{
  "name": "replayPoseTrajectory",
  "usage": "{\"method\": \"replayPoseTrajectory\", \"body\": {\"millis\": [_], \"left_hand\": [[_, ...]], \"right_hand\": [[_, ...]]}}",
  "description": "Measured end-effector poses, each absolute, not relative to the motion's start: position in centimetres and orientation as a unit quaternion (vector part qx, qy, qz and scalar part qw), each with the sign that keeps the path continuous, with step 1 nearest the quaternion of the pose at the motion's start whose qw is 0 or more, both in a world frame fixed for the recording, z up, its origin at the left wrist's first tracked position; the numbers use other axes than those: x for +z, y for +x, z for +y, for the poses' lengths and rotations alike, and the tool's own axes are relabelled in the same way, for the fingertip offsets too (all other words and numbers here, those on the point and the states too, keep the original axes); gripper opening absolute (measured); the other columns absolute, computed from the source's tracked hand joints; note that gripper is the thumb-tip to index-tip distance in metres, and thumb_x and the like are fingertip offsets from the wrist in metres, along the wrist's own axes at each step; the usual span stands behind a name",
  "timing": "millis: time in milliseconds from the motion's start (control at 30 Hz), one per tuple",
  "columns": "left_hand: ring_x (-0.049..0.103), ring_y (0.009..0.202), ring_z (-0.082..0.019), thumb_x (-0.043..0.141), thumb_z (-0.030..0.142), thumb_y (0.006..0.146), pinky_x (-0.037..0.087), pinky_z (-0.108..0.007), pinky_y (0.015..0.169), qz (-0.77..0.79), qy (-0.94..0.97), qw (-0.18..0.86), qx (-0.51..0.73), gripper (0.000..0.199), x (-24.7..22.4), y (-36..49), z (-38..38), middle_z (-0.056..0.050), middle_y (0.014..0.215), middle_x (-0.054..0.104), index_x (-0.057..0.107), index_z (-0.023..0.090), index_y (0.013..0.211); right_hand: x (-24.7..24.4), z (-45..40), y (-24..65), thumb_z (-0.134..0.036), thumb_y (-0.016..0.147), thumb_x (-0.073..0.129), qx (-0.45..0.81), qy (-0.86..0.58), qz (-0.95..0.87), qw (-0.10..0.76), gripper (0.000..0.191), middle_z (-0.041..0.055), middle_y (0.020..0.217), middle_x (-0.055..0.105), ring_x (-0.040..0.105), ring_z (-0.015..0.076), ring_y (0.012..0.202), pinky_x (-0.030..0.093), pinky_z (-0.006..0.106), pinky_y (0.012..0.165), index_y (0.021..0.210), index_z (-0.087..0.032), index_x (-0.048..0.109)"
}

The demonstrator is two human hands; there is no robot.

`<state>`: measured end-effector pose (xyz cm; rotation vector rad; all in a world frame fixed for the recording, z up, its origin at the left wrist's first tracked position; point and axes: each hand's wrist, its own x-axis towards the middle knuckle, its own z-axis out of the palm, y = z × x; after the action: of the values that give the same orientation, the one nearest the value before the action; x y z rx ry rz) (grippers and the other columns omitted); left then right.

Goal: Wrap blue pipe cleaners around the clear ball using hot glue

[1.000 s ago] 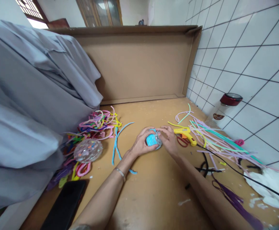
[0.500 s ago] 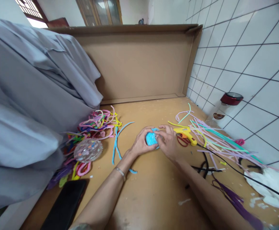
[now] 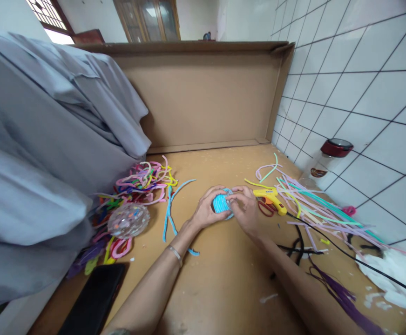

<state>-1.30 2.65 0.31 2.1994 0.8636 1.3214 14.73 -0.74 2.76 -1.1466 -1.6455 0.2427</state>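
Note:
A blue ribbed round piece [image 3: 220, 204] is held above the middle of the table. My left hand [image 3: 206, 207] wraps around its left side, thumb below and fingers above. My right hand [image 3: 245, 209] pinches at its right edge, fingers bent together against it. What lies between the right fingertips is too small to make out. Blue fuzzy stems [image 3: 169, 209] lie on the table left of my hands. Just right of my right hand is a yellow glue gun [image 3: 271, 197], with red-handled scissors [image 3: 266, 208] partly beneath it.
Left are a clear faceted bowl [image 3: 129, 220], a colourful stem pile [image 3: 143, 181], a black phone [image 3: 93, 298] and grey cloth [image 3: 49, 139]. Right are pastel stems [image 3: 314, 200], black stems [image 3: 298, 246], a cable, a purple tassel [image 3: 335, 284] and a red-lidded jar [image 3: 335, 148]. Cardboard [image 3: 206, 97] stands behind.
The fingers of my right hand have drawn in closer together at the blue piece's edge. My left hand keeps its hold. The view has shifted slightly.

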Motion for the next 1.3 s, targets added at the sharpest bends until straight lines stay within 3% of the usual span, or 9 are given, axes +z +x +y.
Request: {"method": "replayPoseTrajectory", "body": {"millis": [233, 467, 800, 900, 967, 1067, 1300], "left_hand": [[0.056, 0.121, -0.028, 0.079, 0.029, 0.064, 0.045, -0.047, 0.105, 0.320, 0.794, 0.221, 0.467, 0.055, 0.4, -1.2, 2.7, -0.011, 0.127, 0.059, 0.058, 0.022, 0.115], [0.058, 0.117, -0.026, 0.074, 0.025, 0.067, 0.046, -0.046, 0.103, 0.319, 0.783, 0.230, 0.482, 0.050, 0.6, -1.2, 2.5, -0.011, 0.124, 0.059, 0.056, 0.021, 0.113], [0.055, 0.120, -0.031, 0.083, 0.044, 0.061, 0.045, -0.050, 0.102, 0.331, 0.805, 0.164, 0.464, 0.065, 0.0, -1.1, 2.6, -0.014, 0.127, 0.057, 0.054, 0.023, 0.116], [0.055, 0.121, -0.030, 0.081, 0.043, 0.063, 0.046, -0.050, 0.102, 0.337, 0.797, 0.158, 0.475, 0.063, -0.1, -0.9, 2.6, -0.014, 0.125, 0.058, 0.054, 0.023, 0.116], [0.055, 0.122, -0.030, 0.081, 0.042, 0.064, 0.046, -0.050, 0.103, 0.340, 0.797, 0.152, 0.475, 0.061, -0.1, -0.8, 2.6, -0.014, 0.125, 0.059, 0.054, 0.022, 0.115], [0.055, 0.121, -0.030, 0.080, 0.042, 0.065, 0.045, -0.050, 0.103, 0.345, 0.794, 0.144, 0.479, 0.060, -0.3, -0.8, 2.6, -0.014, 0.125, 0.058, 0.054, 0.021, 0.114], [0.056, 0.119, -0.030, 0.081, 0.041, 0.063, 0.045, -0.050, 0.103, 0.346, 0.790, 0.158, 0.481, 0.060, -0.1, -0.7, 2.6, -0.013, 0.123, 0.060, 0.055, 0.021, 0.114]], "right_hand": [[2.8, -0.7, 15.0, -0.014, 0.083, 0.046, 0.039, -0.485, -0.715, 0.501, 0.033, 0.0050, 0.104, 0.058, 0.052, 0.0213, 0.103, 0.038, 0.040, 0.091, 0.101, -0.027, 0.071], [3.4, -1.4, 15.0, -0.008, 0.078, 0.047, -0.088, -0.461, -0.775, 0.423, 0.032, 0.0083, 0.107, 0.058, 0.049, 0.0229, 0.102, 0.034, 0.039, 0.088, 0.097, -0.021, 0.070], [3.5, -0.5, 16.2, -0.007, 0.080, 0.041, -0.051, -0.518, -0.743, 0.420, 0.027, 0.0076, 0.100, 0.061, 0.052, 0.0215, 0.098, 0.036, 0.037, 0.086, 0.088, -0.020, 0.064], [4.0, 0.4, 18.4, -0.016, 0.084, 0.044, -0.091, -0.663, -0.662, 0.337, 0.022, 0.0143, 0.102, 0.062, 0.053, 0.0273, 0.099, 0.038, 0.041, 0.086, 0.097, -0.014, 0.062], [4.3, 0.8, 20.1, -0.029, 0.086, 0.049, -0.114, -0.749, -0.614, 0.222, 0.031, 0.0219, 0.106, 0.061, 0.054, 0.0332, 0.100, 0.040, 0.045, 0.083, 0.104, -0.008, 0.062], [4.4, 1.1, 22.0, -0.040, 0.085, 0.053, -0.092, -0.818, -0.559, 0.097, 0.044, 0.0248, 0.107, 0.062, 0.059, 0.0362, 0.101, 0.044, 0.046, 0.080, 0.108, -0.003, 0.061], [3.3, 1.3, 23.0, -0.052, 0.085, 0.052, -0.031, -0.841, -0.539, 0.041, 0.057, 0.0241, 0.106, 0.065, 0.065, 0.0324, 0.100, 0.048, 0.039, 0.079, 0.109, -0.002, 0.064]]}}
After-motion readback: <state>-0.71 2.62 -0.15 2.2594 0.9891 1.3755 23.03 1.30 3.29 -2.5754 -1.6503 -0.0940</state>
